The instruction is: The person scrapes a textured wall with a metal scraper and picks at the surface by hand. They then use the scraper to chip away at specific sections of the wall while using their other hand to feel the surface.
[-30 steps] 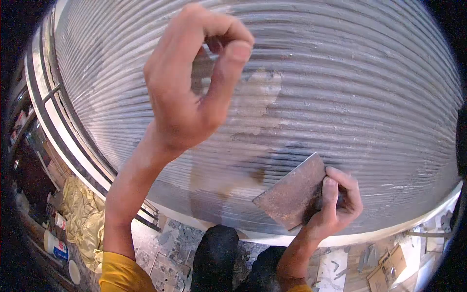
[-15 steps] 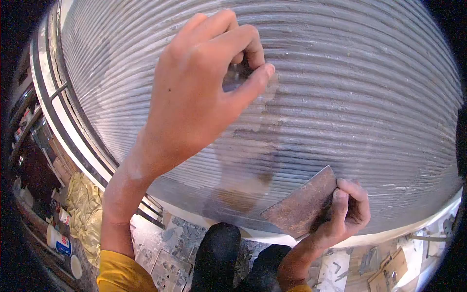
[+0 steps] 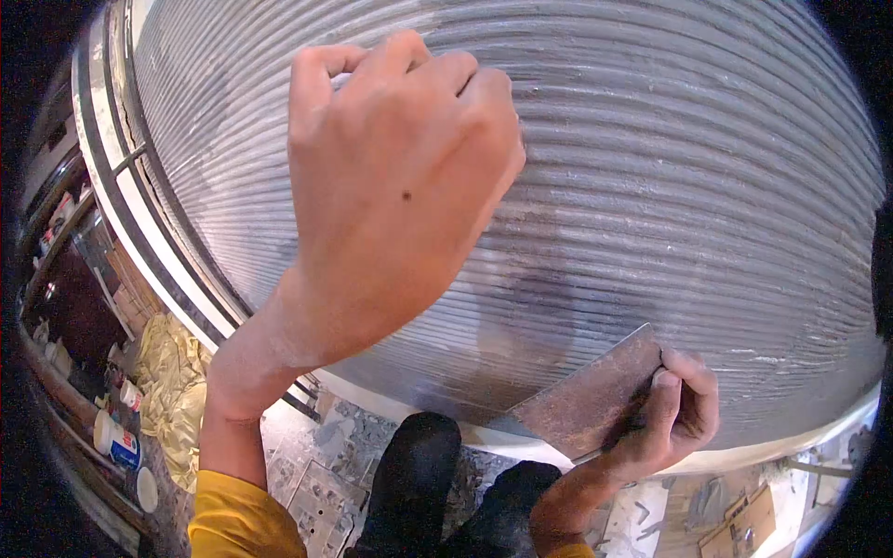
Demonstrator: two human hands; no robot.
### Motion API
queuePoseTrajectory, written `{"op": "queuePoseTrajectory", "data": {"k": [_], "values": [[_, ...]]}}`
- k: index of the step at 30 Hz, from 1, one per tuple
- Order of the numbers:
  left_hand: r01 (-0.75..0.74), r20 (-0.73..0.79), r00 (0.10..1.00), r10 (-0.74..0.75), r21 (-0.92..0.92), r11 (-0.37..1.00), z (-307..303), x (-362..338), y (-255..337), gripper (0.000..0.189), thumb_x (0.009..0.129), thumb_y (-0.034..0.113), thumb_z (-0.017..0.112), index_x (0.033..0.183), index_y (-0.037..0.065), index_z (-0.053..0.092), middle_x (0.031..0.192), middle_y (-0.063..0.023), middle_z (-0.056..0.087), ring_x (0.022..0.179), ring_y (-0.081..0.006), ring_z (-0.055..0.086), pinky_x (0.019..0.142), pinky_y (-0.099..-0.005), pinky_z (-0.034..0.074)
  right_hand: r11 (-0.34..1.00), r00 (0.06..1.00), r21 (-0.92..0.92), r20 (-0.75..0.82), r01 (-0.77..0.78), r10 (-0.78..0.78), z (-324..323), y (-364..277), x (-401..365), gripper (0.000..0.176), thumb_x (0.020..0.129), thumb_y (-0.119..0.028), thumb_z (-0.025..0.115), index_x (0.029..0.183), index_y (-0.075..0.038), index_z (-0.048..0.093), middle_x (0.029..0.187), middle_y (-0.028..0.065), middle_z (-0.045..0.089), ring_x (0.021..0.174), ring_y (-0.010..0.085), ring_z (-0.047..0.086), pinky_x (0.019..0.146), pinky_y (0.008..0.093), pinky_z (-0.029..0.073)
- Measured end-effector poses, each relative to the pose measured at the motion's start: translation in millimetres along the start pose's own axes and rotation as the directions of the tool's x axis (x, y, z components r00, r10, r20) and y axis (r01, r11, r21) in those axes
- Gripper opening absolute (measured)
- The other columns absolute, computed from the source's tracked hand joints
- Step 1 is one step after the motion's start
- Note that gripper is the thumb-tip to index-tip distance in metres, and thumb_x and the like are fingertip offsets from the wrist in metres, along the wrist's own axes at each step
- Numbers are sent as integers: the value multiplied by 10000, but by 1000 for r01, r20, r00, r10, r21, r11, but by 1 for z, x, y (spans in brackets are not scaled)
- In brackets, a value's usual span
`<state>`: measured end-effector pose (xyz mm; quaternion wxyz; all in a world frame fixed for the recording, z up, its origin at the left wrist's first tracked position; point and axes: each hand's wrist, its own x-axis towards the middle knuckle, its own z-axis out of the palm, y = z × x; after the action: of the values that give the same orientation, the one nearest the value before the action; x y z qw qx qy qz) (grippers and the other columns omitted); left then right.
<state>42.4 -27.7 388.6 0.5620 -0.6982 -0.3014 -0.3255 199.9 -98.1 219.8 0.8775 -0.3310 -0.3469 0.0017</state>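
Note:
A grey, ribbed surface (image 3: 633, 186) with many parallel ridges fills most of the view. In front of its upper left part is my left hand (image 3: 400, 177), back toward the camera, fingers curled; whatever they may hold is hidden behind the knuckles. Lower right, my right hand (image 3: 674, 409) pinches the right edge of a thin, flat, brownish metal plate (image 3: 591, 395) between thumb and fingers. The plate is tilted, near the lower edge of the ribbed surface.
Dark-trousered knees (image 3: 419, 474) are at the bottom. On the lower left lie a crumpled yellowish cloth (image 3: 172, 395) and a white bucket with a blue label (image 3: 116, 439). A striped frame (image 3: 126, 209) curves along the left. Debris covers the floor, with a wooden piece (image 3: 744, 525) lower right.
My left hand has turned and its fingers have closed, hiding the gap between thumb and fingers. The plate and my right hand have shifted slightly right in the view.

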Motion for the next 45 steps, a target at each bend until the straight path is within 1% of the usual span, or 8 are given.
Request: {"op": "queuePoseTrajectory", "data": {"k": [2, 12, 14, 24, 30, 35, 39, 45], "values": [[40, -11, 999, -42, -149, 988, 0, 1, 1, 160, 800, 189, 703, 734, 111, 581, 713, -4, 571, 781, -216, 566, 768, -395, 373, 1000, 999, -18, 27, 25, -24, -5, 4, 3, 149, 835, -122, 691, 862, 24, 673, 719, 68, 572, 675, 150, 491, 627, 278, 351], [33, -51, 998, -36, -56, 998, 6, -3, -18, 108, 794, 155, 703, 776, 114, 605, 770, -14, 606, 787, -222, 575, 761, -392, 367, 999, 999, -50, 37, 8, -6, -11, 15, 7, 145, 835, -105, 690, 874, 34, 678, 747, 80, 621, 706, 158, 535, 668, 277, 404], [-10, -156, 988, -8, -115, 993, 7, -6, -14, 103, 805, 166, 711, 790, 116, 623, 800, -14, 629, 800, -223, 581, 765, -393, 370, 995, 996, -61, 53, -73, 76, -6, 9, 5, 151, 839, -111, 689, 876, 36, 683, 740, 77, 624, 714, 158, 547, 674, 273, 412], [37, 32, 999, -36, -2, 999, -6, 1, 7, 142, 814, 199, 718, 768, 106, 620, 766, -17, 615, 793, -239, 574, 757, -398, 382, 998, 996, -35, 73, -49, 51, -14, 14, 7, 154, 825, -124, 716, 859, 25, 698, 767, 91, 647, 704, 155, 549, 649, 273, 407], [166, 3, 986, -167, -137, 977, 9, -2, 17, 172, 787, 195, 709, 745, 97, 574, 759, -32, 602, 802, -249, 577, 734, -416, 393, 996, 995, -76, 83, -53, 59, -18, 9, 6, 150, 825, -119, 715, 872, 22, 695, 795, 101, 666, 713, 165, 558, 660, 277, 414], [97, -108, 989, -98, -18, 995, 17, -2, 11, 164, 791, 208, 685, 765, 106, 559, 772, -34, 583, 810, -243, 571, 737, -415, 389, 998, 994, -55, 104, -19, 25, -25, 3, 11, 167, 837, -134, 707, 862, 30, 690, 788, 99, 658, 718, 168, 561, 676, 280, 423], [73, -15, 997, -72, 74, 995, -5, 1, -8, 156, 797, 196, 676, 768, 95, 561, 761, -39, 582, 810, -242, 579, 754, -413, 387, 991, 999, -130, 46, 32, -26, -29, 3, 12, 179, 842, -144, 702, 862, 34, 688, 787, 99, 653, 711, 166, 553, 669, 288, 419], [205, 100, 978, -180, -354, 913, -20, -28, -19, 103, 839, 138, 664, 858, 57, 604, 791, -79, 633, 771, -281, 613, 757, -397, 448, 989, 986, -145, 156, -35, 57, -23, -6, 11, 138, 830, -114, 694, 862, 19, 707, 752, 75, 652, 677, 166, 546, 668, 297, 424]]}}
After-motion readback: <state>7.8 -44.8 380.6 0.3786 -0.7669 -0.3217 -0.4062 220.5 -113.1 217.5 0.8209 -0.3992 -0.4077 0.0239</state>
